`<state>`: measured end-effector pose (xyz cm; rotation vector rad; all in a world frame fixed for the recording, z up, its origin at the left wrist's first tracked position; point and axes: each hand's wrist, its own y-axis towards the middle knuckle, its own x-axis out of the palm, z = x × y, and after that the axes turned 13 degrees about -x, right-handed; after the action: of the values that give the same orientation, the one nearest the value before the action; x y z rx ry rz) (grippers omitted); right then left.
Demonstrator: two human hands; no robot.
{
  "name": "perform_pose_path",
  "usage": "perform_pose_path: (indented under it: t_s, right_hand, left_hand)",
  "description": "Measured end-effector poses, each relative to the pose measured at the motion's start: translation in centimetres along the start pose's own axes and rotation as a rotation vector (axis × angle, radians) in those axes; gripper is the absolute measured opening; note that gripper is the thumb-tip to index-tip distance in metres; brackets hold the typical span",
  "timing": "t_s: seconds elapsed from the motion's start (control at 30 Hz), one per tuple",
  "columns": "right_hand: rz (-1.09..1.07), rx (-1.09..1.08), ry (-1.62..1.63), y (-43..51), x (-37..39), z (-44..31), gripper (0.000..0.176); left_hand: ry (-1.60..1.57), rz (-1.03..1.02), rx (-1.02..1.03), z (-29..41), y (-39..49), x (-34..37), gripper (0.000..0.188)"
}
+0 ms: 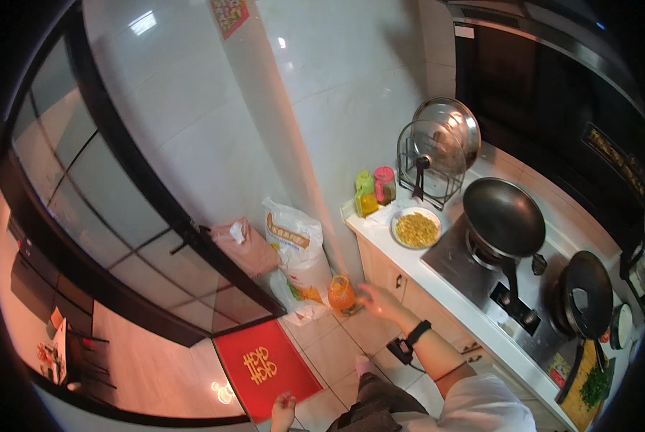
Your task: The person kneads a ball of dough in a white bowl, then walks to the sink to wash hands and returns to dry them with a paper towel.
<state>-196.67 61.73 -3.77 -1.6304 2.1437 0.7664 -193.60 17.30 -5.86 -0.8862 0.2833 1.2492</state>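
Observation:
My right hand (377,302) reaches forward with its fingers apart and nothing in it. It is nearest to an orange plastic jug (341,296) with a handle, standing on the tiled floor; whether the fingertips touch it I cannot tell. A black strap (419,331) with a small device circles my right wrist. At the bottom edge, my left hand (283,411) hangs over the red mat (265,364) with its fingers curled; I see nothing in it, and its palm is hidden. Behind the jug, a white printed sack (302,264) leans near the wall.
A pink bag (245,245) sits behind the framed glass door (133,216). The white counter (373,229) holds a plate of yellow-green food (417,229), two condiment jars, and pot lids (446,135) in a rack. A wok (503,216) and a frying pan (589,294) rest on the gas stove (457,264).

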Motion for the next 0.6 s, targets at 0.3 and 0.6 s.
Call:
perform_pose_path:
  t_s: [0.3, 0.6]
  right_hand:
    - [0.304, 0.313, -1.162, 23.6, -6.4, 13.7, 0.032]
    - [0.542, -0.31, -0.382, 16.4, -2.1, 2.3, 0.012]
  left_hand:
    - [-0.415, -0.229, -0.133, 11.0, 10.1, -0.5, 0.027]
    - [-0.08, -0.442, 0.203, 24.1, 17.8, 2.4, 0.032]
